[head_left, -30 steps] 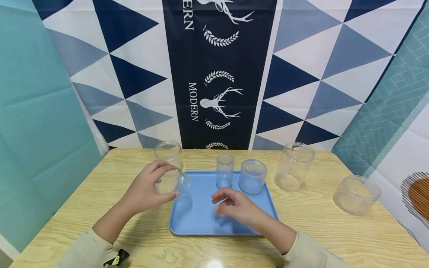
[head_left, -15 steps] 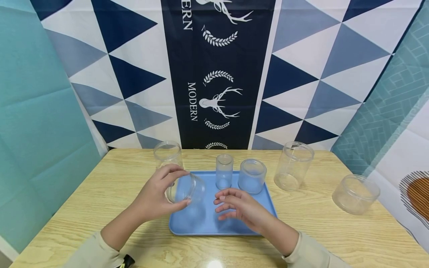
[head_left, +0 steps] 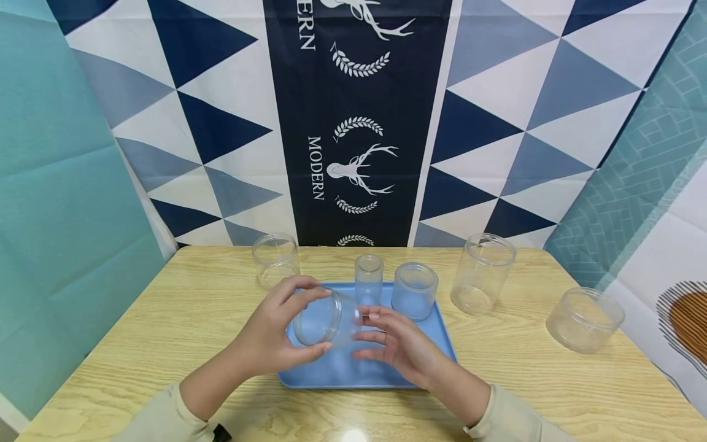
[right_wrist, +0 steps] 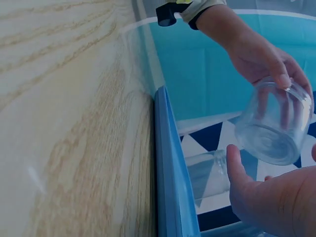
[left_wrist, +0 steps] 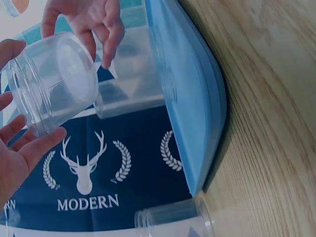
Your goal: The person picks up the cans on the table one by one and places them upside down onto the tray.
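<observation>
At nine o'clock of the jar, left hand grips its rim end. Jar's tilted above tray's ten o'clock, tray beneath; I'd guess light, stiff, slick: hold neck and base. At four, right hand grips nothing; contact unclear.

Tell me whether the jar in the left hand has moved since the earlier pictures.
Yes, to the right: in the head view, the jar has gone from the left edge of the blue tray inward over it, toward the right hand.

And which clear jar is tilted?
The jar in the left grip, above the tray; the five other jars stand upright.
</observation>
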The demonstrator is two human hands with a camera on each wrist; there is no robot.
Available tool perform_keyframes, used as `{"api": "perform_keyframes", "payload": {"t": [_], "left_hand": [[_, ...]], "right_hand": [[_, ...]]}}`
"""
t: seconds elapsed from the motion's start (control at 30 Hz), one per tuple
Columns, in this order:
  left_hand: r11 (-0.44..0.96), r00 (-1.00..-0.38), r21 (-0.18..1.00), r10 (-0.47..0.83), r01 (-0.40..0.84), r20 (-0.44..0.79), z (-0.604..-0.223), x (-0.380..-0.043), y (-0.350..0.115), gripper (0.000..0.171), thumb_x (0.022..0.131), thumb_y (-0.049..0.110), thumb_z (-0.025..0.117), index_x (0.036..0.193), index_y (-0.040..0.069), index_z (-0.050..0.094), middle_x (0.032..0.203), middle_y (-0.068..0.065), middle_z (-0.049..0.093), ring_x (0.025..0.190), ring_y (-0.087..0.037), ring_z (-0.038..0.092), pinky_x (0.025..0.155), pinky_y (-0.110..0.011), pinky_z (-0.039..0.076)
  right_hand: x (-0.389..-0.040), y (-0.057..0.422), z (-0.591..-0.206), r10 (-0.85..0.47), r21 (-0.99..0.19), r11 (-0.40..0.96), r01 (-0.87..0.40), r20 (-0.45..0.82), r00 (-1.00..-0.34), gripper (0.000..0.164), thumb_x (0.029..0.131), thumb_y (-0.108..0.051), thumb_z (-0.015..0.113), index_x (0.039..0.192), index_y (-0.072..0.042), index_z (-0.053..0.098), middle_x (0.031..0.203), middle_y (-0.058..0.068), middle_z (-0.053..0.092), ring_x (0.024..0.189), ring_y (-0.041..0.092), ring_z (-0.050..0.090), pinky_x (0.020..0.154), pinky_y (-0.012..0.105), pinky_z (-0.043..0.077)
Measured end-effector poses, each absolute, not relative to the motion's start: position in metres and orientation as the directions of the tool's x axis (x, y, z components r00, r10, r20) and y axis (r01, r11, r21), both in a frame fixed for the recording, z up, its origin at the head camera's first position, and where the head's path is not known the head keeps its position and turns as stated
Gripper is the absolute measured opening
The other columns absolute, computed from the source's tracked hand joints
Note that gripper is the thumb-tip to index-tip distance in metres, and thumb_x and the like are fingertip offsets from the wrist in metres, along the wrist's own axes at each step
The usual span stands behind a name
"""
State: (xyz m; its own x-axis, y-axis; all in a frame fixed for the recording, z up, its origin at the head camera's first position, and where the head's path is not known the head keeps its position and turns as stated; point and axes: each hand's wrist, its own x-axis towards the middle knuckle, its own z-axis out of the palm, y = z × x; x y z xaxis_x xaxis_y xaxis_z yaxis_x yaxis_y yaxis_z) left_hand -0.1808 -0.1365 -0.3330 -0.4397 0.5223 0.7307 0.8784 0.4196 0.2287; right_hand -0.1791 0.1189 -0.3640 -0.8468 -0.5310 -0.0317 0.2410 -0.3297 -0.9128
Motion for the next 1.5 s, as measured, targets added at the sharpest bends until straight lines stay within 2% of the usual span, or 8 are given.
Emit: {"api": "perform_keyframes", "payload": {"t": [0.3, 0.57, 0.7, 0.83, 1.03, 1.27, 1.5], "left_hand": [[0.316, -0.320, 0.172, 0.508, 0.933, 0.800, -0.333, -0.176, -0.122, 0.059, 0.079, 0.040, 0.076, 0.125, 0.009, 0.056, 0.126, -0.015, 0.051, 0.113, -0.027, 0.053, 0.090, -0.043, 0.051], [0.249, -0.277, 0.168, 0.513, 0.954, 0.813, -0.335, -0.172, -0.114, 0.060, 0.075, 0.031, 0.080, 0.123, 0.006, 0.054, 0.127, -0.016, 0.048, 0.114, -0.029, 0.052, 0.093, -0.040, 0.049], [0.240, -0.293, 0.190, 0.530, 0.952, 0.796, -0.337, -0.171, -0.113, 0.060, 0.073, 0.029, 0.080, 0.121, 0.006, 0.052, 0.127, -0.015, 0.046, 0.114, -0.028, 0.050, 0.092, -0.039, 0.049], [0.238, -0.312, 0.214, 0.542, 0.947, 0.781, -0.339, -0.170, -0.113, 0.060, 0.074, 0.029, 0.079, 0.122, 0.007, 0.051, 0.128, -0.014, 0.045, 0.114, -0.027, 0.050, 0.091, -0.040, 0.050], [0.221, -0.330, 0.248, 0.544, 0.943, 0.771, -0.341, -0.169, -0.112, 0.059, 0.078, 0.031, 0.079, 0.123, 0.006, 0.050, 0.128, -0.015, 0.044, 0.114, -0.027, 0.048, 0.089, -0.034, 0.052], [0.264, -0.380, 0.276, 0.560, 0.924, 0.736, -0.342, -0.167, -0.114, 0.067, 0.078, 0.039, 0.081, 0.126, 0.007, 0.048, 0.132, -0.013, 0.043, 0.119, -0.027, 0.047, 0.095, -0.041, 0.047], [0.287, -0.416, 0.303, 0.573, 0.909, 0.706, -0.343, -0.168, -0.117, 0.076, 0.073, 0.039, 0.086, 0.130, 0.007, 0.047, 0.135, -0.011, 0.042, 0.122, -0.026, 0.046, 0.096, -0.043, 0.047]], "right_hand": [[-0.175, 0.119, -0.365, -0.583, -0.858, -0.431, 0.279, 0.029, -0.812, 0.041, 0.105, -0.025, 0.038, 0.141, -0.008, 0.042, 0.139, 0.012, 0.047, 0.121, 0.032, 0.052, 0.096, 0.057, 0.046], [-0.171, 0.121, -0.363, -0.612, -0.828, -0.464, 0.315, 0.042, -0.790, 0.042, 0.105, -0.028, 0.035, 0.144, -0.013, 0.036, 0.140, 0.011, 0.045, 0.124, 0.032, 0.050, 0.096, 0.059, 0.045], [-0.171, 0.122, -0.362, -0.629, -0.827, -0.477, 0.297, 0.085, -0.773, 0.042, 0.105, -0.025, 0.035, 0.146, -0.014, 0.032, 0.140, 0.010, 0.047, 0.124, 0.032, 0.051, 0.096, 0.056, 0.046], [-0.171, 0.123, -0.362, -0.627, -0.832, -0.481, 0.276, 0.107, -0.772, 0.038, 0.105, -0.021, 0.035, 0.142, -0.014, 0.037, 0.137, 0.009, 0.050, 0.123, 0.032, 0.053, 0.096, 0.054, 0.047], [-0.170, 0.125, -0.362, -0.603, -0.851, -0.453, 0.267, 0.072, -0.794, 0.033, 0.105, -0.024, 0.038, 0.137, -0.016, 0.044, 0.134, 0.007, 0.053, 0.121, 0.030, 0.054, 0.095, 0.053, 0.048], [-0.170, 0.128, -0.363, -0.585, -0.863, -0.438, 0.253, 0.060, -0.809, 0.033, 0.105, -0.024, 0.039, 0.137, -0.016, 0.046, 0.134, 0.007, 0.053, 0.121, 0.031, 0.054, 0.094, 0.054, 0.048], [-0.170, 0.134, -0.364, -0.586, -0.876, -0.425, 0.229, 0.073, -0.807, 0.035, 0.106, -0.024, 0.038, 0.139, -0.015, 0.046, 0.136, 0.008, 0.053, 0.122, 0.032, 0.053, 0.095, 0.056, 0.047]]}}
